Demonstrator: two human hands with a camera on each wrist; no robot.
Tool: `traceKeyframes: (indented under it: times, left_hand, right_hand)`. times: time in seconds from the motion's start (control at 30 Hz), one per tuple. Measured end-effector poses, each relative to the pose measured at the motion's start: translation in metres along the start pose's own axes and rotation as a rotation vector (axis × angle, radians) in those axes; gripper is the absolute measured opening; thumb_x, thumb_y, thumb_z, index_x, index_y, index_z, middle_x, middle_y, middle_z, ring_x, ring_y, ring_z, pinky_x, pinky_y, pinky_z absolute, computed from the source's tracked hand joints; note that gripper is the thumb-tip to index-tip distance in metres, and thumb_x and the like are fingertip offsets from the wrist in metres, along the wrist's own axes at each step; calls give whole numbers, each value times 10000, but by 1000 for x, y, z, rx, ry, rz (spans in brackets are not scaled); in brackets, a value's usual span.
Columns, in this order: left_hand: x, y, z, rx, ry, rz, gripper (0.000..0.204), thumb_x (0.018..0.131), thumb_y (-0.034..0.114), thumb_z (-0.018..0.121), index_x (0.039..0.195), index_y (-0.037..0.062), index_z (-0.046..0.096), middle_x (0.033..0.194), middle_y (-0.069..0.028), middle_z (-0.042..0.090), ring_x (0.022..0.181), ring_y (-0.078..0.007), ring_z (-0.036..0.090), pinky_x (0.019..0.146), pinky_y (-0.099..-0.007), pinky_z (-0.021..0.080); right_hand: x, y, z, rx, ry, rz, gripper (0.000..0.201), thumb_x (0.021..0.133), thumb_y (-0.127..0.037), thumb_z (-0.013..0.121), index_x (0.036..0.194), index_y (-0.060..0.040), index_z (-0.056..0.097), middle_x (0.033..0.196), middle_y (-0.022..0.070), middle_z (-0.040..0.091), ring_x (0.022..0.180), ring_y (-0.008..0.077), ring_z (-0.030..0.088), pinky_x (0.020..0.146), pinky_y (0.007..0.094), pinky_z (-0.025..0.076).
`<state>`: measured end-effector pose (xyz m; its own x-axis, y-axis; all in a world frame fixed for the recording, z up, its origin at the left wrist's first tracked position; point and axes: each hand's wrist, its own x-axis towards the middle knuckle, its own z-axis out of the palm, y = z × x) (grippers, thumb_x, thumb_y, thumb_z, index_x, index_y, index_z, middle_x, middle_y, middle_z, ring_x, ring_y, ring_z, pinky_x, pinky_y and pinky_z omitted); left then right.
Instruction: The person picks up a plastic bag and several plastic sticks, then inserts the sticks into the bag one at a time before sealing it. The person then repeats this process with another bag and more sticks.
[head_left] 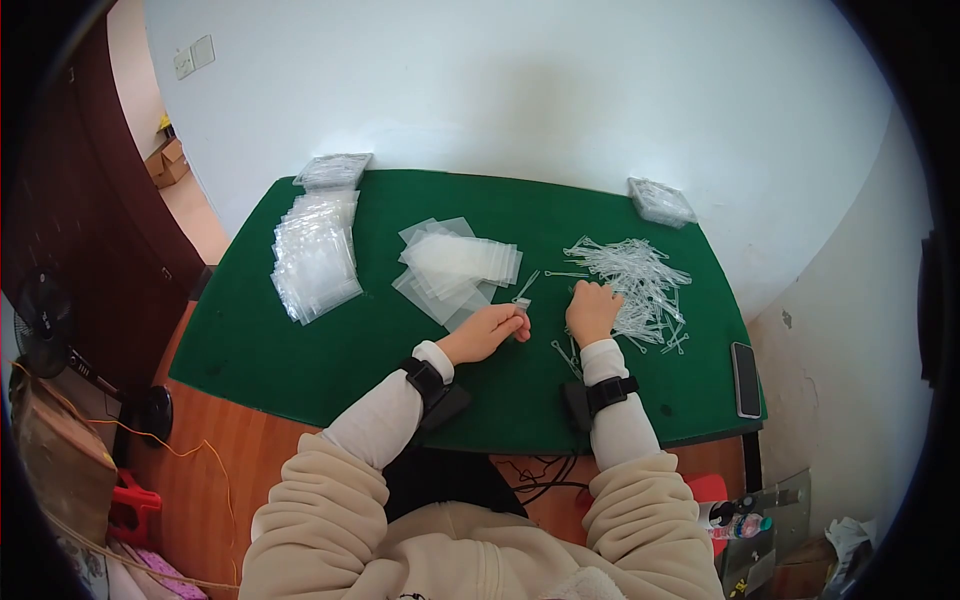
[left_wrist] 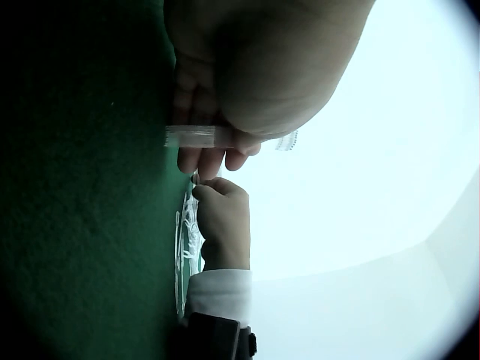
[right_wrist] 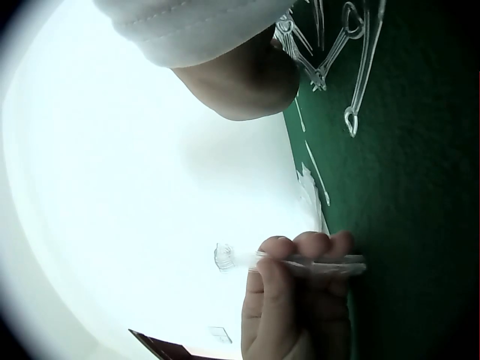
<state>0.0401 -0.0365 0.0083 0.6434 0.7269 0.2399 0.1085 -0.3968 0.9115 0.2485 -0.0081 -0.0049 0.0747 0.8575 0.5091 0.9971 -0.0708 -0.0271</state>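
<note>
My left hand grips a small bundle of clear plastic sticks, its thumb lying across them in the right wrist view. The bundle's fanned end sticks out on the other side of the fingers. My right hand is at the left edge of a loose pile of clear looped sticks, its fingers bent. Whether a stick is pinched there I cannot tell. Just beyond the left fingertips, a pair of loose sticks lies on the green table, and other loose sticks lie near the right wrist.
Translucent zip bags are spread mid-table. Filled-looking clear bags overlap in a row at the left, with a stack behind. Another stack stands at the back right. A phone lies by the right edge of the green table.
</note>
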Motion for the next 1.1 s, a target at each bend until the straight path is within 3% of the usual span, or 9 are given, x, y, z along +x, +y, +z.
traceKeyframes:
  times: [0.1, 0.23, 0.33, 0.47, 0.63, 0.73, 0.77, 0.87, 1.1]
  left_hand:
    - [1, -7, 0, -119, 25, -25, 194, 929, 149, 396, 927, 10, 530, 862, -67, 593, 830, -155, 576, 775, -282, 452]
    - [3, -16, 0, -286, 126, -46, 207, 938, 172, 383, 958, 18, 519, 878, -68, 582, 840, -157, 576, 775, -281, 456]
    - [3, -14, -4, -358, 239, -132, 219, 940, 193, 381, 975, 24, 515, 896, -70, 575, 852, -162, 576, 776, -280, 458]
    - [2, -5, -5, -452, 266, -228, 237, 941, 224, 383, 993, 32, 513, 925, -74, 567, 870, -171, 578, 782, -280, 460]
    - [0, 2, -4, -590, 222, -336, 237, 936, 238, 406, 1011, 37, 507, 967, -79, 556, 890, -191, 582, 806, -294, 461]
    - [1, 2, -5, -685, 238, -373, 233, 943, 226, 401, 1015, 30, 505, 946, -73, 568, 871, -188, 596, 789, -297, 480]
    - [1, 2, -5, -733, 245, -391, 232, 946, 220, 398, 1017, 27, 505, 936, -70, 574, 862, -187, 602, 780, -298, 490]
    - [1, 2, -4, -852, 267, -396, 234, 942, 208, 411, 1031, 12, 501, 949, -80, 575, 878, -195, 601, 801, -309, 492]
    - [4, -9, -4, -1059, 331, -295, 230, 935, 173, 428, 1055, -13, 491, 984, -100, 577, 910, -202, 594, 836, -323, 494]
  right_hand:
    - [-1, -4, -10, 41, 51, -22, 89, 739, -96, 523, 766, -123, 603, 754, 38, 603, 786, 274, 539, 715, 450, 343]
    - [-3, -24, -25, 388, 97, -108, 72, 778, -107, 522, 786, -70, 583, 785, 52, 596, 767, 228, 535, 722, 388, 370]
    - [-7, -33, -23, 1132, -108, -129, 62, 814, -70, 524, 798, -43, 576, 707, 19, 549, 666, 117, 515, 604, 274, 402]
    - [-11, -42, -18, 1522, -196, -118, 63, 828, -44, 532, 874, -16, 565, 738, -4, 533, 661, 56, 484, 588, 189, 393]
    - [-12, -42, -26, 1644, -249, -51, 141, 801, -2, 532, 937, -10, 568, 781, 2, 551, 723, 77, 529, 655, 213, 439]
    - [-10, -41, -26, 1514, 32, -90, 138, 808, 7, 540, 936, -22, 587, 799, 7, 567, 692, 75, 522, 605, 200, 425]
    - [-10, -41, -26, 1514, 33, -91, 138, 808, 7, 540, 936, -22, 587, 799, 7, 567, 692, 75, 522, 605, 200, 425]
    - [-7, -41, -38, 1259, 380, -254, 114, 771, 24, 585, 873, -23, 609, 805, 38, 584, 703, 122, 557, 604, 228, 449]
    - [-17, -51, -50, 1194, 359, -446, 118, 711, 44, 630, 808, -23, 618, 811, 79, 597, 723, 191, 590, 618, 263, 476]
